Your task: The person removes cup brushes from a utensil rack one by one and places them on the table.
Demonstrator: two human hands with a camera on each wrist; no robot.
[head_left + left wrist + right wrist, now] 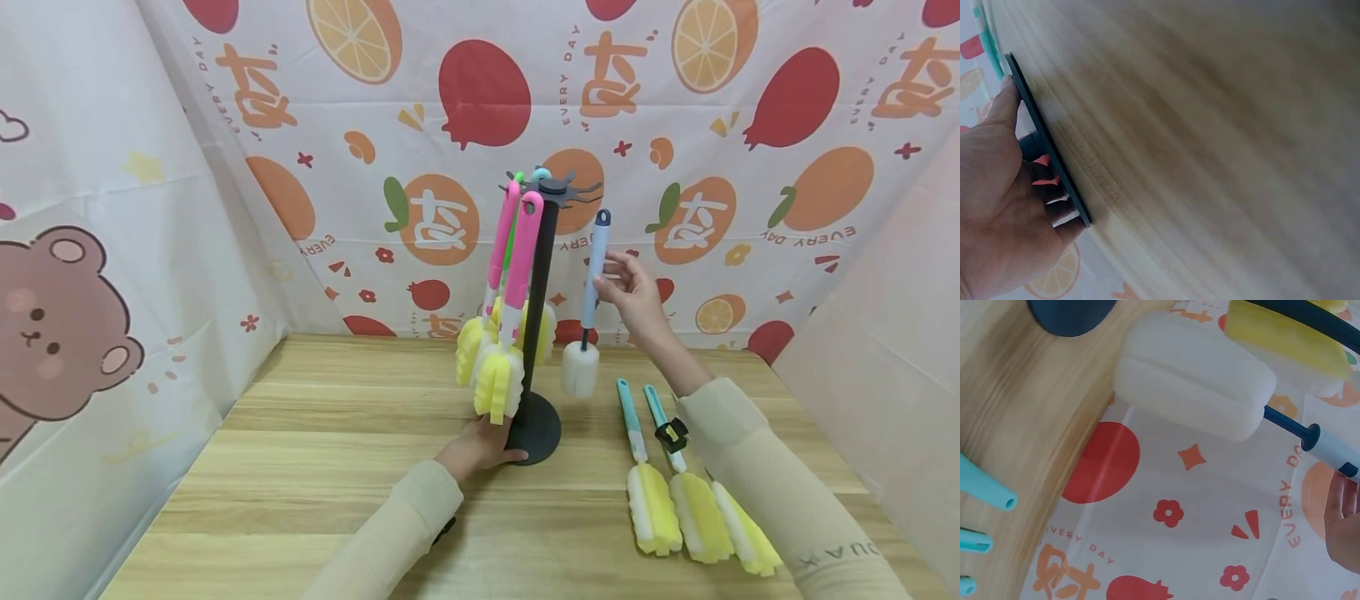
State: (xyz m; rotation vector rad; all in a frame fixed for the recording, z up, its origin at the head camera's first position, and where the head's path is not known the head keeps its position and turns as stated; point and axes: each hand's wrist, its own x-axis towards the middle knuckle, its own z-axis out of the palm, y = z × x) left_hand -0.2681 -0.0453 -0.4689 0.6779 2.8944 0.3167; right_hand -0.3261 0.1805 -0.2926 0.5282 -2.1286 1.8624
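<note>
My left hand [482, 444] holds the foot of a black display stand, thumb and fingers spread around the pole at its round base [542, 429]. In the left wrist view, this hand [1007, 187] has its fingertips against the dark base [1047, 140]. Off to the stand's right, my right hand [632, 293] pinches the light-blue handle of a bottle brush [595, 267], which hangs upright, its white sponge [1191, 375] downward. Hooked on the stand's left side are two pink-handled sponge brushes [522, 258], with green and light-blue handles partly hidden behind them.
Three teal-handled brushes [651, 508] with yellow-and-white sponges lie on the wooden table [322, 450] at right, partly under the right forearm. Bare hook arms [585, 190] stick out at the stand's top right. A fruit-print cloth [480, 100] hangs behind the table.
</note>
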